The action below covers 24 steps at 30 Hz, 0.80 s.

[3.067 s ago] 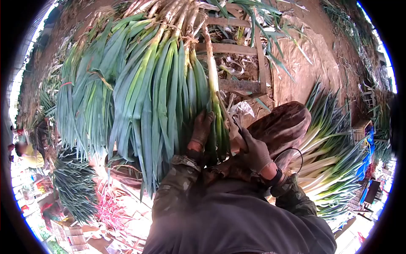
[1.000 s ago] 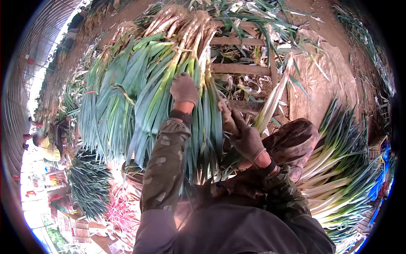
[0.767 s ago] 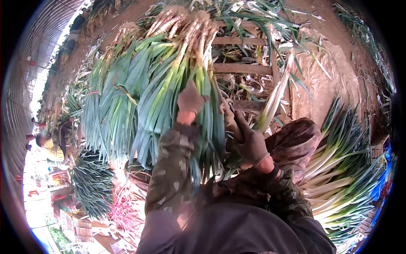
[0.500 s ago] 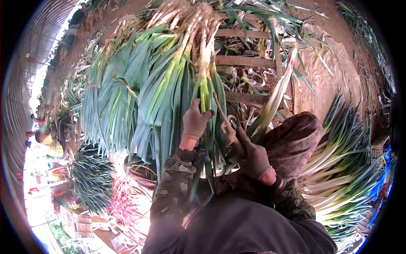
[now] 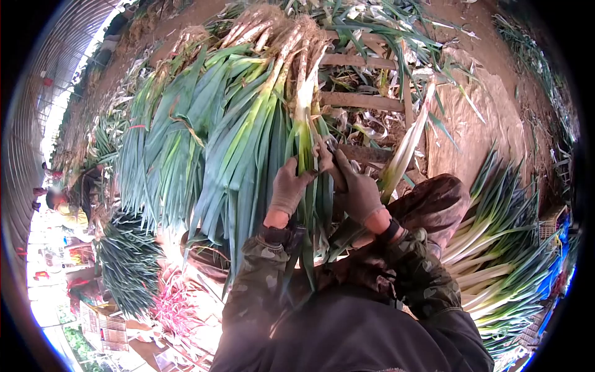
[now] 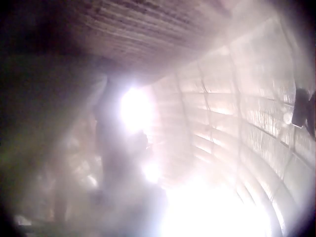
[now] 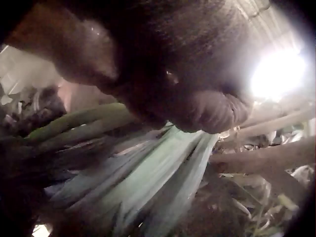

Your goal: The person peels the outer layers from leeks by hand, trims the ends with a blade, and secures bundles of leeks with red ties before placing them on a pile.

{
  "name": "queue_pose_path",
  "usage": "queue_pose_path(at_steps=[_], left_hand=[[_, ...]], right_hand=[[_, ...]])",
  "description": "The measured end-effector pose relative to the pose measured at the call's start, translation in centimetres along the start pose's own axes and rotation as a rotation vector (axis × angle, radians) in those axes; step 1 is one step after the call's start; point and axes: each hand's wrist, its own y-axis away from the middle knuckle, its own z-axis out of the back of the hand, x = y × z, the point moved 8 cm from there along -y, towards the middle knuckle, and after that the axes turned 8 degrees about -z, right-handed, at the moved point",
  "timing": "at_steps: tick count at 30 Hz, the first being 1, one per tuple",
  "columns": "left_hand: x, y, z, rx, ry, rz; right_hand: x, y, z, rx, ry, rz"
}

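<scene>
Leeks [image 5: 242,142] hang in a thick row over a slatted wooden frame [image 5: 362,99], roots away from me and green leaves towards me. My gloved left hand [image 5: 287,191] grips the leaves of a leek [image 5: 304,137] at the row's right end, thumb laid across them. Beside it my gloved right hand [image 5: 361,197] holds a brown, wooden-looking tool [image 5: 327,162], its tip overlapping that leek; its exact kind I cannot tell. In the right wrist view, curled glove fingers [image 7: 212,111] sit above the leaves [image 7: 158,173]. The left wrist view is glare and glove [image 6: 143,39].
A single pale leek [image 5: 409,139] leans by the camouflage-covered knee [image 5: 437,204]. More leeks [image 5: 489,248] lie fanned out at right. Leaf scraps [image 5: 372,124] cover the ground under the slats. A person [image 5: 65,208] is far left, behind a dark green bundle [image 5: 127,263].
The left hand has come down from higher on the leaves to the end leek. The right hand with its tool has shifted up and left towards it. A pale leek now leans beside the knee.
</scene>
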Motion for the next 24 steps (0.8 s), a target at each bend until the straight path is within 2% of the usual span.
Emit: queue_pose_path(at_steps=[6, 9, 13, 18, 21, 22, 24], left_hand=[[-0.5, 0.2, 0.2, 0.038, 0.045, 0.068], [-0.9, 0.3, 0.5, 0.007, 0.102, 0.027], [-1.0, 0.6, 0.5, 0.006, 0.239, 0.038], [0.2, 0.7, 0.1, 0.036, 0.223, 0.119], [1.0, 0.7, -0.3, 0.077, 0.23, 0.176], [0.9, 0.6, -0.1, 0.051, 0.265, 0.161], [0.6, 0.7, -0.3, 0.01, 0.331, 0.131]], right_hand=[[-0.1, -5.7, -0.2, -0.001, 0.037, -0.054], [-0.2, -8.2, -0.2, 0.052, 0.071, -0.117], [-1.0, -11.7, -0.6, -0.033, 0.123, -0.101], [-0.7, -16.2, 0.0, -0.001, 0.032, -0.147], [-0.5, -19.3, 0.0, -0.068, 0.013, -0.084], [-0.5, -20.5, -0.1, -0.141, -0.014, 0.017], [-0.1, -21.0, 0.1, -0.047, 0.0, -0.049]])
